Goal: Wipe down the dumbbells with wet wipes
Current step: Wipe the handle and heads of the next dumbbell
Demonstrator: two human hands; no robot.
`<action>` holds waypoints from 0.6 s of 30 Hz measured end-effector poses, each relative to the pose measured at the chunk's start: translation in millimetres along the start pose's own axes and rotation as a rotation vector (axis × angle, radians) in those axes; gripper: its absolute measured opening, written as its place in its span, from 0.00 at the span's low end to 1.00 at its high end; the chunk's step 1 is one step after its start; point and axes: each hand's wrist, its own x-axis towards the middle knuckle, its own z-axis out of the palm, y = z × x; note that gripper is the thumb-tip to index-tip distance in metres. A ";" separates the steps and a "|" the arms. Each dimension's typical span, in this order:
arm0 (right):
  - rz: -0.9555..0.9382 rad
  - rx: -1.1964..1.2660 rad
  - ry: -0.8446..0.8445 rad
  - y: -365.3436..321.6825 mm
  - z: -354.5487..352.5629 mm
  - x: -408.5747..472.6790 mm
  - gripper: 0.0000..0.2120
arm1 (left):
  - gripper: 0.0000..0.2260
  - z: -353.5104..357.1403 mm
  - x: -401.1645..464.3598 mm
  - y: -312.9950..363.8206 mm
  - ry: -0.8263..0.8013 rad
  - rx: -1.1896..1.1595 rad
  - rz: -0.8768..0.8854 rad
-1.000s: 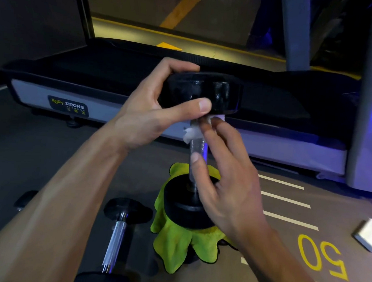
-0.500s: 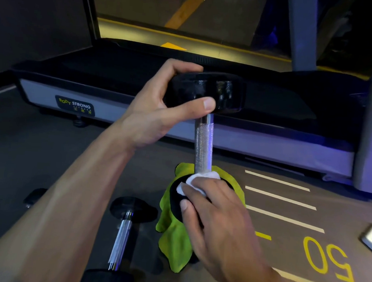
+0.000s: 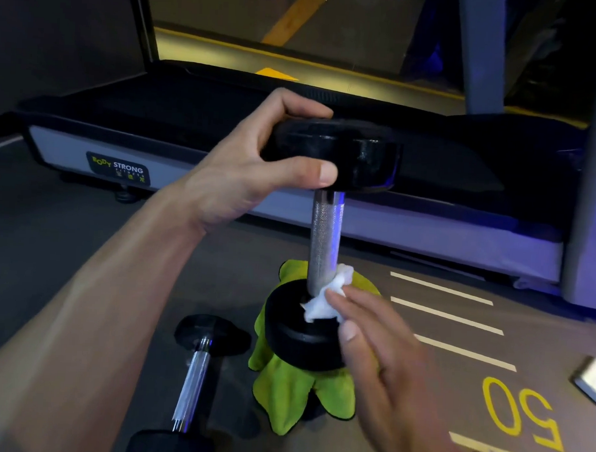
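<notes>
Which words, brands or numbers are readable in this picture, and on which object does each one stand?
"BODY STRONG": on the dark label on the side of the treadmill.
Smaller characters under that brand name: too small to read.
"50": painted in yellow on the floor, upside down from this view.
Both dumbbells, the wet wipe and the green cloth show no readable text.

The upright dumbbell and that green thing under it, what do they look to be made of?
The dumbbell's handle looks like bare metal: silvery, shiny, with fine cross-hatched knurling. Its end weights are black with a dull sheen, probably rubber or a coated surface. The green cloth looks like soft fabric, maybe microfibre: it drapes in floppy folds.
</notes>
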 end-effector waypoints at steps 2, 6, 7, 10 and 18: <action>-0.050 -0.107 -0.032 -5.0 10.3 -13.4 0.22 | 0.25 -0.2 0.5 -1.8 0.002 -0.022 -0.007; -0.134 -0.205 -0.074 -22.2 15.8 5.1 0.27 | 0.24 1.4 1.8 -3.5 0.004 -0.026 -0.008; -0.153 -0.208 -0.077 -33.8 16.0 18.3 0.27 | 0.24 1.8 2.2 -2.9 -0.002 -0.018 -0.008; -0.158 -0.333 -0.092 -56.7 23.8 52.8 0.29 | 0.24 3.6 4.5 -0.6 -0.011 0.021 -0.007; -0.121 -0.357 -0.084 -31.0 24.4 0.8 0.31 | 0.25 8.9 7.6 -3.9 0.036 0.010 -0.010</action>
